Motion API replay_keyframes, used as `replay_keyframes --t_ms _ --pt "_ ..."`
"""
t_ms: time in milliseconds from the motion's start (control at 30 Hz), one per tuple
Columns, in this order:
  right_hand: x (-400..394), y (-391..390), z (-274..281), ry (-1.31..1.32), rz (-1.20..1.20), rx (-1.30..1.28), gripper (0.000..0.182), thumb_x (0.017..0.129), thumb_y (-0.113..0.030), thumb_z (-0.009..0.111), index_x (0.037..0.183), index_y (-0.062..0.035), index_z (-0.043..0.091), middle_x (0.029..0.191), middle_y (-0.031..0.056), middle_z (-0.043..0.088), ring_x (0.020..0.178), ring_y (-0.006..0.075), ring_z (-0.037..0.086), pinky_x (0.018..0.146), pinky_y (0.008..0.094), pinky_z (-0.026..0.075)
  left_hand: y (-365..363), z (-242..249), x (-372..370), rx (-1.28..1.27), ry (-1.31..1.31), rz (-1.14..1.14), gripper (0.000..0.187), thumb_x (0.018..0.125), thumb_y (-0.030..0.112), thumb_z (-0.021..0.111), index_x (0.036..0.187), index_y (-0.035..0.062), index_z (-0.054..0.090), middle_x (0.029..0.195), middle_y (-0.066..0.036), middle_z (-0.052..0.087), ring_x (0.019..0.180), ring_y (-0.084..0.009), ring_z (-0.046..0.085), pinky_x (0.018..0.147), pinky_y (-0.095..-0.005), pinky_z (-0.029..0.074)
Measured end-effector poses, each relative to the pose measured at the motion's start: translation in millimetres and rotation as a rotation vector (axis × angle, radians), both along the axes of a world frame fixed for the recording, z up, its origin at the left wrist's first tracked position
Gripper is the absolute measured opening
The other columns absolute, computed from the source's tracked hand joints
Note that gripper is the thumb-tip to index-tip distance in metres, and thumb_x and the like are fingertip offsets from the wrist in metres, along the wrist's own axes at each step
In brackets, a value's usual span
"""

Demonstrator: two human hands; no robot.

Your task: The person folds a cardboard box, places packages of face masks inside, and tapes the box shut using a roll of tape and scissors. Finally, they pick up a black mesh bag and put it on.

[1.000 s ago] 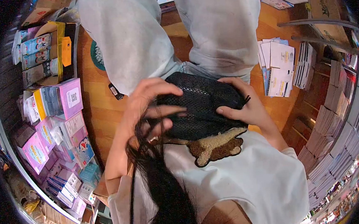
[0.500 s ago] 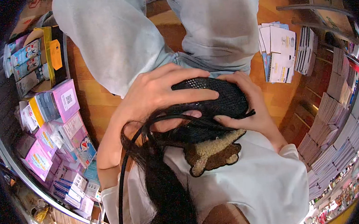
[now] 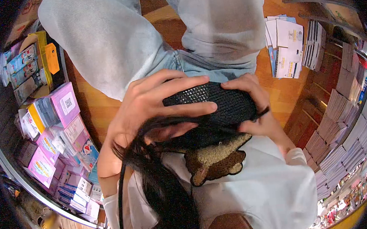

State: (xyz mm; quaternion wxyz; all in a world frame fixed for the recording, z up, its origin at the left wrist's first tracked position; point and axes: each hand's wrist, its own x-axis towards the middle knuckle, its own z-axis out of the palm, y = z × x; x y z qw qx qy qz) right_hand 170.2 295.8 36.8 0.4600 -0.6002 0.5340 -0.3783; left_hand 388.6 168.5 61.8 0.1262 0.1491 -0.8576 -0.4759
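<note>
A black, openly knitted mesh piece (image 3: pixel 233 101), rounded at its right end, is held between my two hands in front of my lap. My left hand (image 3: pixel 159 95) grips its left part, with two fingers stretched across the top and the thumb side below. At the right end, my right hand (image 3: pixel 256 103) is wrapped around it, fingers on the far edge and thumb on the near one. Long dark hair (image 3: pixel 167 191) hangs over the left wrist and hides part of the piece's near side. Just below is a fuzzy brown-and-cream bear patch (image 3: pixel 218 162), apparently on my white shirt (image 3: pixel 259 185).
Pink and white boxes (image 3: pixel 65 100) and packets fill a shelf on the left. White printed cards (image 3: pixel 288 49) lie on the wooden floor (image 3: pixel 87 91) to the right, beside stacked booklets (image 3: pixel 331 122). A thin black cord (image 3: pixel 121 189) runs down at lower left.
Both hands still hold the black mesh piece; my left hand has shifted slightly left and my right thumb has slid right along the near edge. More of the mesh's left part shows.
</note>
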Motion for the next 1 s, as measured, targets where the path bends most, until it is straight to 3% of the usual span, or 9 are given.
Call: replay_keyframes --t_ms 100,200,267,367,767,1000 --pt "-4.2 5.7 -13.2 -0.100 0.013 -0.061 0.059 0.078 -0.054 0.052 0.108 -0.0039 0.055 0.093 0.0099 0.058 0.085 0.0248 0.052 0.079 0.0349 0.033 1.3 0.5 0.5 -0.009 -0.021 -0.030 0.039 0.060 0.021 0.067 0.098 0.0254 0.067 0.114 -0.004 0.057 0.088 -0.0261 0.056 0.074 -0.0347 0.050" --pt "-4.1 9.4 -14.4 -0.126 -0.019 -0.067 0.054 0.082 -0.051 0.045 0.105 -0.0026 0.055 0.092 0.0103 0.058 0.082 0.0245 0.051 0.079 0.0346 0.033 -1.4 3.1 1.5 0.005 -0.053 -0.095 0.035 0.064 0.029 0.065 0.098 0.0219 0.067 0.116 -0.010 0.056 0.093 -0.0306 0.054 0.077 -0.0387 0.047" --pt "0.6 15.2 -11.1 -0.165 -0.115 0.005 0.048 0.082 -0.045 0.048 0.103 -0.0022 0.054 0.093 0.0105 0.057 0.082 0.0240 0.050 0.079 0.0345 0.033 -2.1 8.8 0.5 0.029 -0.082 -0.103 0.036 0.063 0.029 0.065 0.099 0.0222 0.067 0.116 -0.010 0.056 0.095 -0.0308 0.054 0.077 -0.0383 0.047" --pt "5.1 21.4 -12.6 -0.229 -0.195 0.061 0.043 0.081 -0.039 0.051 0.103 -0.0023 0.053 0.095 0.0105 0.056 0.084 0.0233 0.047 0.079 0.0344 0.033 -1.8 9.8 -1.4 -0.014 -0.025 -0.038 0.035 0.060 0.023 0.066 0.095 0.0280 0.068 0.111 0.000 0.058 0.086 -0.0227 0.056 0.072 -0.0323 0.050" --pt "4.7 25.9 -14.4 -0.276 -0.200 0.081 0.042 0.078 -0.036 0.055 0.104 -0.0030 0.051 0.099 0.0098 0.056 0.086 0.0236 0.047 0.081 0.0350 0.033 -1.1 13.9 -2.2 -0.033 -0.097 -0.091 0.038 0.062 0.024 0.065 0.099 0.0307 0.067 0.114 0.000 0.055 0.088 -0.0226 0.054 0.071 -0.0321 0.049" --pt "1.0 20.8 -16.3 -0.221 -0.121 -0.039 0.034 0.080 -0.033 0.053 0.099 -0.0048 0.055 0.096 0.0104 0.059 0.082 0.0247 0.049 0.076 0.0361 0.032 -1.2 14.2 -1.6 -0.006 -0.075 -0.080 0.037 0.062 0.024 0.064 0.099 0.0299 0.067 0.115 0.000 0.055 0.088 -0.0228 0.054 0.071 -0.0322 0.049"
